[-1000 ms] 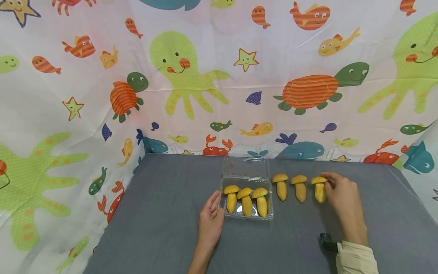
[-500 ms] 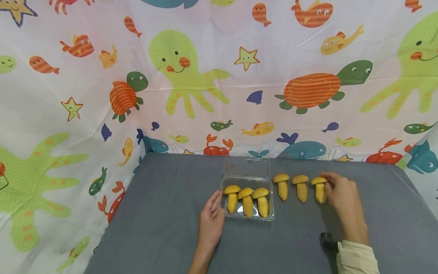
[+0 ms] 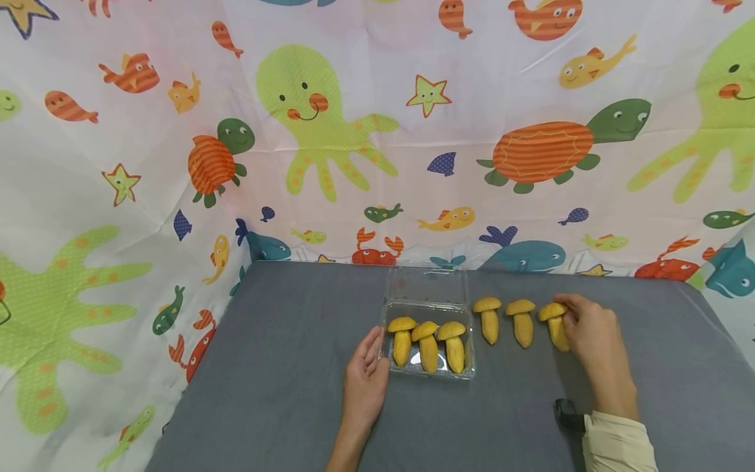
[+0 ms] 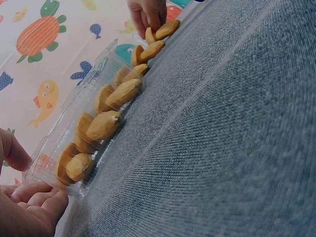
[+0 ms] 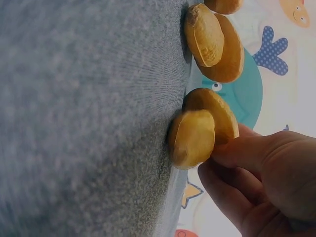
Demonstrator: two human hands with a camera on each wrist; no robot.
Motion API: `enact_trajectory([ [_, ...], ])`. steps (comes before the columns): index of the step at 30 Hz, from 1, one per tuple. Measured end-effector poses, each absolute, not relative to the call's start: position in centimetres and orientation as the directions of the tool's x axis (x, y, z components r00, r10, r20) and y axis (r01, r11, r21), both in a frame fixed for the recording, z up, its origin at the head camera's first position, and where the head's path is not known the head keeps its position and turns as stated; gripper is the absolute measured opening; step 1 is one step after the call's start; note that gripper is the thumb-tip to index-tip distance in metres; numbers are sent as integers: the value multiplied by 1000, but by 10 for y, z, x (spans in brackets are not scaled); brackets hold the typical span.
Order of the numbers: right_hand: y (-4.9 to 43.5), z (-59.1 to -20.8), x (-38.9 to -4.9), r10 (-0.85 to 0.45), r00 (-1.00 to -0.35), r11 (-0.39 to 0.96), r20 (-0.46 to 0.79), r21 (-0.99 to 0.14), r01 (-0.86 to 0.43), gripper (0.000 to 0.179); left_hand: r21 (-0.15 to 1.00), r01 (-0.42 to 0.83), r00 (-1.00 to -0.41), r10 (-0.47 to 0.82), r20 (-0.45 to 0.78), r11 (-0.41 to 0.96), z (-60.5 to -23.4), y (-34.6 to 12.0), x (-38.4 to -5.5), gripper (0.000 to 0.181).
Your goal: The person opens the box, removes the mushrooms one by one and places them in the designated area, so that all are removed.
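A clear plastic clamshell box [image 3: 429,375] lies with its lid folded back on the grey cloth, holding a row of 3 yellow toy mushrooms [image 3: 455,354]. My left hand [image 3: 364,383] holds the box by its left side, thumb and fingers at the edge in the left wrist view. Right of the box lie two more mushrooms, a near one [image 3: 489,324] and a middle one [image 3: 522,328]. My right hand [image 3: 596,334] pinches the rightmost mushroom [image 5: 195,138] at its cap. That mushroom tilts, its stem low over the cloth; whether it touches the cloth I cannot tell.
Grey cloth [image 3: 283,367] covers the table. A white curtain [image 3: 366,85] printed with sea animals hangs along the back and left edges, close behind the box lid [image 3: 429,285]. A black strap piece [image 3: 567,414] sticks out at my right wrist.
The rightmost mushroom has tilted, its stem end swinging to the right, in my right hand's pinch. My left hand stays at the box. The head view has shifted slightly.
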State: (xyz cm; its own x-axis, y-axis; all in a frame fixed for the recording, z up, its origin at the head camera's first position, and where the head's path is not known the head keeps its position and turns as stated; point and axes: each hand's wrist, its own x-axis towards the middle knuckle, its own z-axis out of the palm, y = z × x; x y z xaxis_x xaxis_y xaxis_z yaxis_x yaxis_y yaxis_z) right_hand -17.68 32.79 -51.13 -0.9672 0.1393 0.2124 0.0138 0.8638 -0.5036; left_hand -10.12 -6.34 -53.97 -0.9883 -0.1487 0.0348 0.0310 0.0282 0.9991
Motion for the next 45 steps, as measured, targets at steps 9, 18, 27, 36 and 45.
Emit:
enact_trajectory([
  [9,329,-510,-175,126,-969,872,211,-489,7,31,998,39,-987,-155,44,40,-541,-64,-101,61],
  [18,324,-487,-164,123,-964,885,237,-466,-2,36,998,31,-988,-148,38,50,-539,-64,-102,62],
  [27,285,-450,-156,-29,-967,837,255,-522,-163,39,999,23,-988,-150,30,44,-537,-64,-102,62],
  [36,237,-444,-156,-208,-892,724,401,-551,-416,33,998,37,-987,-154,43,44,-538,-63,-102,61],
  [45,202,-452,-161,-376,-853,660,361,-543,-520,32,998,48,-984,-170,55,45,-538,-62,-102,60],
])
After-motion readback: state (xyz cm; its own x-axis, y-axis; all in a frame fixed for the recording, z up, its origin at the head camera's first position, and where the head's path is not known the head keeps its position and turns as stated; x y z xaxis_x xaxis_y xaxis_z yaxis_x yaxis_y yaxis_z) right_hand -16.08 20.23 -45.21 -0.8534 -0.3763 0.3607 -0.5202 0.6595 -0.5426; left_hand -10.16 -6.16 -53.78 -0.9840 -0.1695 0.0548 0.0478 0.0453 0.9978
